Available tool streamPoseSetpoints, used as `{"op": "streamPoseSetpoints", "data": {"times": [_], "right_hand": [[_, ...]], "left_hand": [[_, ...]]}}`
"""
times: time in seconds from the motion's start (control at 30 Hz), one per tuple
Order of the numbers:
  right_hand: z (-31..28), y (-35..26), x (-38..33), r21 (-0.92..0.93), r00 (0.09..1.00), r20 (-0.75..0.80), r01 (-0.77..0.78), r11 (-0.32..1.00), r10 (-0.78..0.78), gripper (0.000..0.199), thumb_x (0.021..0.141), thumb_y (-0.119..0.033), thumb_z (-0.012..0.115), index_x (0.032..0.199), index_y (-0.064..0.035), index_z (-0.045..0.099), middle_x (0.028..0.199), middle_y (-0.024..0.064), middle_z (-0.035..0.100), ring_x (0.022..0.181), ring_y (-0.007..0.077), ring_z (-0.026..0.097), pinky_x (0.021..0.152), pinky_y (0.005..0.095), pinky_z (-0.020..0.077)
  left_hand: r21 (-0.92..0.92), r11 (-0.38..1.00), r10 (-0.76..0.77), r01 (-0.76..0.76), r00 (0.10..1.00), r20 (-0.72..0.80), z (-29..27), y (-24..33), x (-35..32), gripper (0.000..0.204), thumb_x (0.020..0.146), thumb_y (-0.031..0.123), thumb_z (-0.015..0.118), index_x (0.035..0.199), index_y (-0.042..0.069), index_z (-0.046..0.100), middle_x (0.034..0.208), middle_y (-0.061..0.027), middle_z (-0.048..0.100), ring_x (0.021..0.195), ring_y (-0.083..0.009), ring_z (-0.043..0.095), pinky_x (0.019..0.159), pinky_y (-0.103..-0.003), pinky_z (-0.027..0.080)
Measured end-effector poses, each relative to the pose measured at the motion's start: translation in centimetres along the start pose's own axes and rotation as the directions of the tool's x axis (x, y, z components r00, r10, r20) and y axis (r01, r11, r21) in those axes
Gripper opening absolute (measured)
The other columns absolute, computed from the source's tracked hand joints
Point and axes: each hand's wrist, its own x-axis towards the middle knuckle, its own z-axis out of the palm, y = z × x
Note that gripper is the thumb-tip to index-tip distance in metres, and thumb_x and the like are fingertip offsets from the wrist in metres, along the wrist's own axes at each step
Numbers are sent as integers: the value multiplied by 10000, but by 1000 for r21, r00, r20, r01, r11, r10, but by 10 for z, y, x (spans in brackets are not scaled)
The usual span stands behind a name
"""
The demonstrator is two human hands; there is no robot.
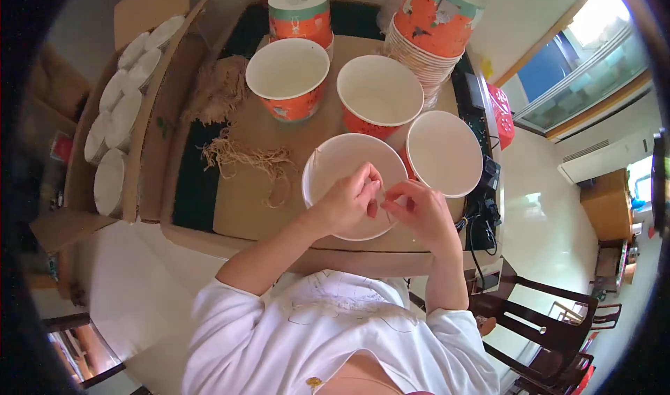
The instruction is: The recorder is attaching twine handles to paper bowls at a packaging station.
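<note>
A: Bowl (335, 165), white inside, stands at the near edge of the desk (244, 199), just under both hands.

B: State of each grip?

A: Left hand (349, 203) and right hand (417, 210) meet over the bowl, fingertips pinched on a thin string (385, 201).

B: Surroundings?

A: Three more open bowls (287, 70) behind; raffia (244, 159) to the left; lids (118, 109) in a box (150, 8).

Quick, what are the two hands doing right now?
Left hand: fingers pinched shut on a thin string, over the paper bowl.
Right hand: fingers pinched shut on the same string.
</note>
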Motion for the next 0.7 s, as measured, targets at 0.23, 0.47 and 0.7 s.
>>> {"op": "streamPoseSetpoints", "data": {"times": [0.23, 0.47, 0.7], "right_hand": [[18, 11, 2, 337, 980, -75, -150, 930, 185, 85, 792, -24, 643, 876, -13, 639, 707, 9, 602, 588, 63, 504, 531, 220, 404], [15, 17, -1, 327, 982, -66, -147, 933, 178, 32, 810, 7, 638, 839, -5, 632, 711, -4, 609, 645, 40, 552, 560, 186, 418], [15, 20, -1, 483, 976, -39, -171, 859, 216, 64, 831, -39, 637, 884, -4, 643, 702, -4, 601, 625, 40, 524, 556, 200, 422]], "left_hand": [[330, 904, 294, -271, 956, -20, -3, 6, -11, 200, 841, 230, 649, 816, 61, 545, 711, -47, 546, 569, -174, 578, 563, -327, 465], [585, 755, 359, -297, 933, 11, 4, 10, -14, 123, 749, 191, 725, 839, 106, 729, 735, -56, 555, 642, -215, 583, 593, -335, 467], [507, 791, 415, -342, 909, -36, 3, 7, -12, 109, 764, 136, 682, 864, 118, 722, 698, -56, 539, 629, -214, 582, 576, -343, 475]]}}
